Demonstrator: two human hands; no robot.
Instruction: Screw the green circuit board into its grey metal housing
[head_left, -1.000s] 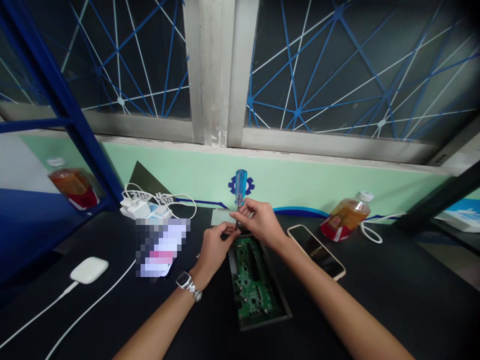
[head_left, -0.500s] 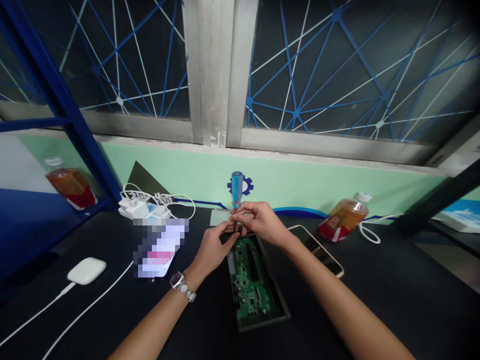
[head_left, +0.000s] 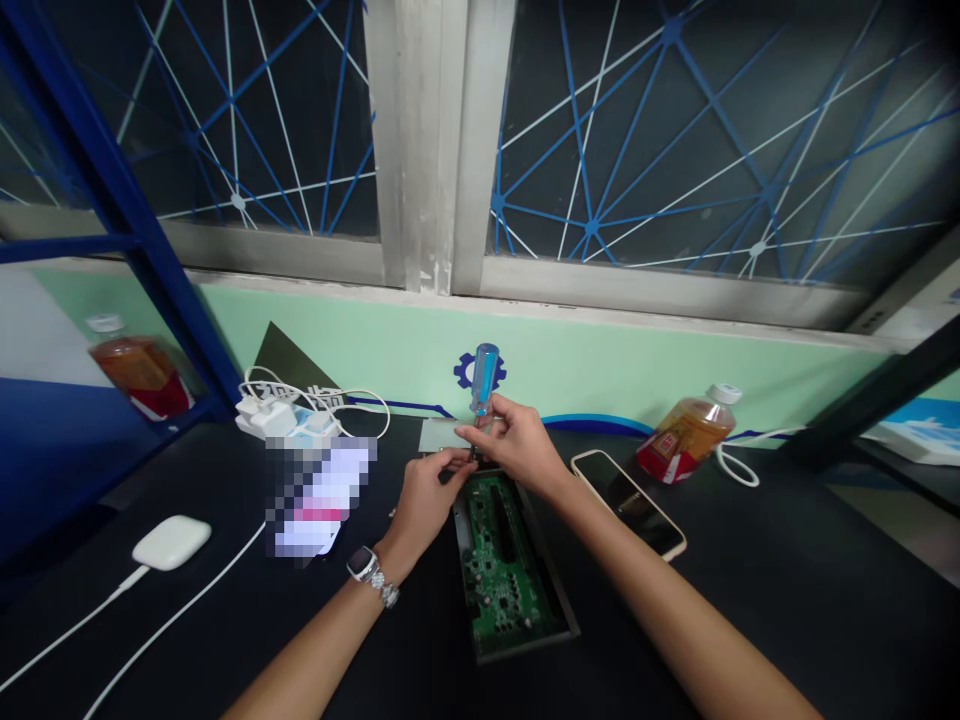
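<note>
At centre frame, right hand (head_left: 525, 445) and left hand (head_left: 426, 500) pinch fingers around a blue translucent-handled screwdriver (head_left: 486, 375), leaning farther right than half a second ago, by the far edge of a green circuit board (head_left: 506, 590); black tabletop (head_left: 810, 570) flanks it.

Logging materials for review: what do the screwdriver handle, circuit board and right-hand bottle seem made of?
Screwdriver handle: probably glossy hard plastic; it is blue and looks translucent. Circuit board: likely resin laminate with a green coating, judging by its green face dotted with small components. Bottle: probably clear, smooth plastic, as it looks see-through below the white cap, though glass cannot be ruled out.
</note>
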